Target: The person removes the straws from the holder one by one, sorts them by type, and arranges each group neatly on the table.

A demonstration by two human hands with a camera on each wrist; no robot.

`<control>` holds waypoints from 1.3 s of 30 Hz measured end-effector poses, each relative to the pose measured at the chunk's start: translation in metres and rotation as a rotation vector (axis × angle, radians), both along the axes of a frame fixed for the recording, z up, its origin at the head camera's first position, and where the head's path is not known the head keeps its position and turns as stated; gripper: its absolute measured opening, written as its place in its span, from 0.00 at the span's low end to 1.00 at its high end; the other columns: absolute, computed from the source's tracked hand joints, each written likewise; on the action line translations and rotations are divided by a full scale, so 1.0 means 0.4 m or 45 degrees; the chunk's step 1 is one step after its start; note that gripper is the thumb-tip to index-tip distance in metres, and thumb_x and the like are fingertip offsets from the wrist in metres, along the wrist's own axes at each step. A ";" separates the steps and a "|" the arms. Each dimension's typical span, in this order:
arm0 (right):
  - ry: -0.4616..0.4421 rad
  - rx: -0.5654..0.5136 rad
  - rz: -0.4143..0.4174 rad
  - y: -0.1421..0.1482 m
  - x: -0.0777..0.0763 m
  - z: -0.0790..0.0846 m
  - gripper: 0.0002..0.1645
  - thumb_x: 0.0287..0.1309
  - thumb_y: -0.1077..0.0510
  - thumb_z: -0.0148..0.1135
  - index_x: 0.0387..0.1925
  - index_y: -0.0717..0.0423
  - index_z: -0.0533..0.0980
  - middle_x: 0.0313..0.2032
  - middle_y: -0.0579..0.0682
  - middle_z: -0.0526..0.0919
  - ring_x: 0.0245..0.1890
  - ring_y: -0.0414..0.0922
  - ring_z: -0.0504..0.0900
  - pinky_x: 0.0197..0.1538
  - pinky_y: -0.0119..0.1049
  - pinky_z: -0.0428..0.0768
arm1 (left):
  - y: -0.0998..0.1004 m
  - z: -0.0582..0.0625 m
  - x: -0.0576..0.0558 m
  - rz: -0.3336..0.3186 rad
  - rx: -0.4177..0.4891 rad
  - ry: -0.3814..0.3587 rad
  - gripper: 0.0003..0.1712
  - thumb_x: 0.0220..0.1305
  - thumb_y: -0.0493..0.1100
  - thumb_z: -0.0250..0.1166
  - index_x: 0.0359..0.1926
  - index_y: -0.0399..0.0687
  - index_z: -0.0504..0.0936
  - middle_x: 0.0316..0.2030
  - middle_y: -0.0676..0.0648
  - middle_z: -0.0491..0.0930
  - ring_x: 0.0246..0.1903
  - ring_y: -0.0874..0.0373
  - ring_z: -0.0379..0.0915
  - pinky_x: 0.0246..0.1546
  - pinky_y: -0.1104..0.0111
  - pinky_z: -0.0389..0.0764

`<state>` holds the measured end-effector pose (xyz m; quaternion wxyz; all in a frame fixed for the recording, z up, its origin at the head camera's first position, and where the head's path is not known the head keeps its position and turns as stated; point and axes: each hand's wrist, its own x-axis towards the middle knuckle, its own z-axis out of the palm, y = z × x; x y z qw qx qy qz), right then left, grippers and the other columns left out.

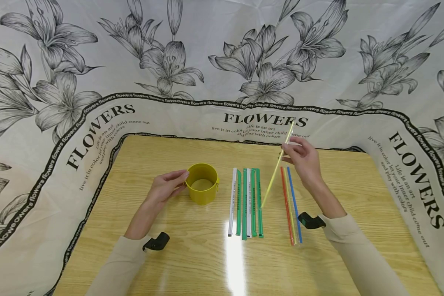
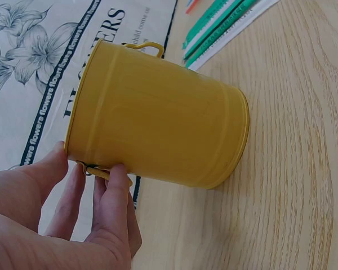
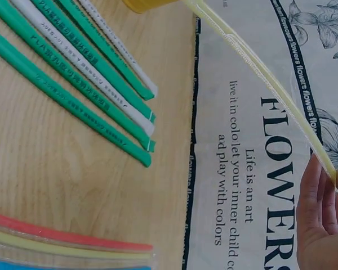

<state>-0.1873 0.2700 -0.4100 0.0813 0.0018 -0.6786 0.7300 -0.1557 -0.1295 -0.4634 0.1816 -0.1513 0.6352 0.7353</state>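
Observation:
My left hand (image 1: pixel 167 187) pinches the small handle at the rim of a yellow metal cup (image 1: pixel 202 197), which stands upright at the table's left middle. In the left wrist view the thumb touches the rim of the cup (image 2: pixel 158 112) and the fingers curl at its handle. My right hand (image 1: pixel 302 158) pinches a yellow straw (image 1: pixel 275 170) near its upper end, in what looks like a clear wrapper, and holds it tilted above the table. In the right wrist view this straw (image 3: pixel 259 67) runs from the fingertips towards the cup.
Several paper-wrapped straws (image 1: pixel 253 209), green and white, lie side by side mid-table. To their right rest a red straw (image 1: pixel 286 205), a yellow one and a blue straw (image 1: pixel 294 205). A flower-printed cloth (image 1: pixel 192 119) surrounds the wooden table (image 1: pixel 192 255).

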 end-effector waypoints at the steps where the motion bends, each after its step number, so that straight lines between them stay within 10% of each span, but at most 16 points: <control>1: -0.008 0.010 -0.002 0.006 0.004 -0.007 0.20 0.69 0.66 0.65 0.58 0.69 0.72 0.36 0.45 0.88 0.34 0.40 0.88 0.43 0.32 0.89 | 0.000 0.000 0.000 0.001 0.000 -0.001 0.26 0.72 0.42 0.67 0.67 0.39 0.78 0.64 0.37 0.76 0.65 0.45 0.73 0.61 0.64 0.80; 22: -0.139 0.146 -0.067 0.136 0.090 -0.127 0.12 0.70 0.65 0.65 0.52 0.51 0.80 0.38 0.41 0.86 0.35 0.35 0.86 0.42 0.28 0.88 | 0.002 0.000 0.002 0.020 0.012 -0.003 0.25 0.72 0.41 0.67 0.66 0.38 0.79 0.63 0.36 0.76 0.64 0.45 0.74 0.62 0.62 0.79; 39: -0.224 0.346 -0.109 0.208 0.124 -0.185 0.27 0.72 0.60 0.64 0.65 0.71 0.71 0.39 0.36 0.85 0.38 0.33 0.84 0.41 0.23 0.86 | 0.003 0.001 -0.002 0.025 0.018 -0.017 0.24 0.72 0.41 0.68 0.65 0.38 0.79 0.62 0.37 0.77 0.62 0.48 0.76 0.60 0.64 0.81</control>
